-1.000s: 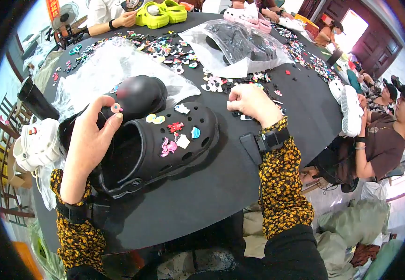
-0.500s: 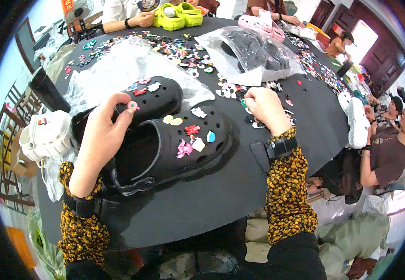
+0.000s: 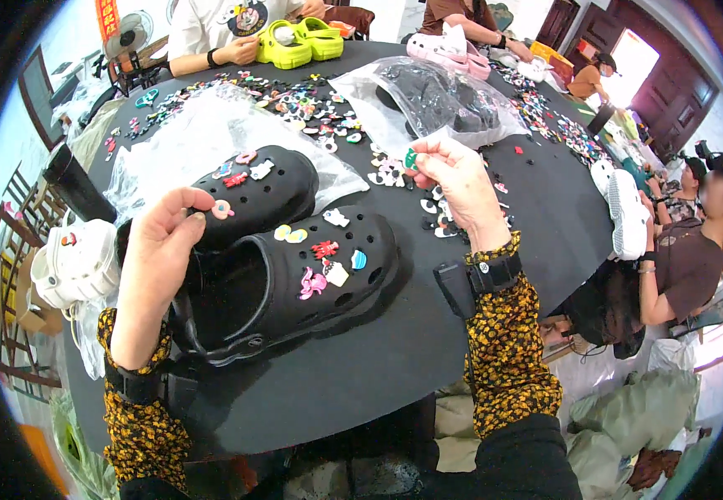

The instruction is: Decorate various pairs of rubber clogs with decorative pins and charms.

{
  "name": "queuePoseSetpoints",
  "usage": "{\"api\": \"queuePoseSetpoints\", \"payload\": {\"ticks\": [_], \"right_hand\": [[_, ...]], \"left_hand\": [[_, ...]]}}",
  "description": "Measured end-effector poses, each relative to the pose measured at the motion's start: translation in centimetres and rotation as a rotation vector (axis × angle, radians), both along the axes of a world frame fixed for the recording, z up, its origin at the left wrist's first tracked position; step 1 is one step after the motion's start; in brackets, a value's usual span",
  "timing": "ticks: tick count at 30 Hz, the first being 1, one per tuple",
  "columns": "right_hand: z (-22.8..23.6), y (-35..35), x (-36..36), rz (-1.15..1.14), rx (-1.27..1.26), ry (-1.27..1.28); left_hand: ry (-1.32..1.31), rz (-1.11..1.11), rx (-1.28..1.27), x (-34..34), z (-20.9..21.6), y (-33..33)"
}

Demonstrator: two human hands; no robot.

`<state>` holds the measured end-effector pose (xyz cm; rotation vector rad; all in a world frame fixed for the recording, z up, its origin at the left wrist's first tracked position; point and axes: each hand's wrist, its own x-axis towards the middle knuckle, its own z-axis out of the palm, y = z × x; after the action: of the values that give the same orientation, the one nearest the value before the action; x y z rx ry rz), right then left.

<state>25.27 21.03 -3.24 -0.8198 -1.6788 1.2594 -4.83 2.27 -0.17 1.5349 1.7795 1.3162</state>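
Two black clogs lie side by side on the dark table. The near clog (image 3: 295, 292) carries several shoe charms, among them a pink one, a red one and a blue-and-white one. On the far clog (image 3: 282, 196) sit a few more charms by the toe. My left hand (image 3: 161, 246) pinches a small round pink charm (image 3: 222, 209) against the far clog's upper; whether it is pushed into a hole I cannot tell. Above a heap of loose charms (image 3: 438, 215), my right hand (image 3: 457, 183) grips a small green charm (image 3: 411, 158) between thumb and fingers.
A clear plastic bag of black clogs (image 3: 436, 96) lies beyond my right hand. White clogs (image 3: 74, 258) stand at the left by a dark cylinder (image 3: 78, 183). Across the table a person holds lime-green clogs (image 3: 286, 46); another, at right, holds a white clog (image 3: 626, 217).
My right hand has lifted a green charm from the heap and turned it into view. My left hand has lowered the pink charm to the far clog.
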Motion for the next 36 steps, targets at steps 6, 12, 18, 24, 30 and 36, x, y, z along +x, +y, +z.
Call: {"api": "queuePoseSetpoints", "payload": {"ticks": [6,12,18,24,30,36], "right_hand": [[0.2,0.0,-0.3,-0.032,0.037,0.048],[0.2,0.0,-0.3,-0.062,0.030,0.012],[-0.1,0.0,-0.5,-0.120,0.072,-0.027],[0.0,0.0,-0.6,-0.126,0.044,-0.012],[-0.5,0.4,-0.7,-0.143,0.083,-0.058],[-2.0,1.8,0.8,-0.469,0.547,-0.641]], "left_hand": [[-0.205,-0.032,0.126,-0.4,0.5,-0.2],[-0.198,-0.069,0.131,0.5,0.4,0.0],[0.013,-0.032,0.035,0.8,-0.1,0.0],[0.053,-0.049,0.124,0.9,-0.7,0.4],[0.083,-0.056,0.164,0.6,-1.4,0.5],[0.114,-0.042,0.086,1.1,-0.4,0.3]]}}
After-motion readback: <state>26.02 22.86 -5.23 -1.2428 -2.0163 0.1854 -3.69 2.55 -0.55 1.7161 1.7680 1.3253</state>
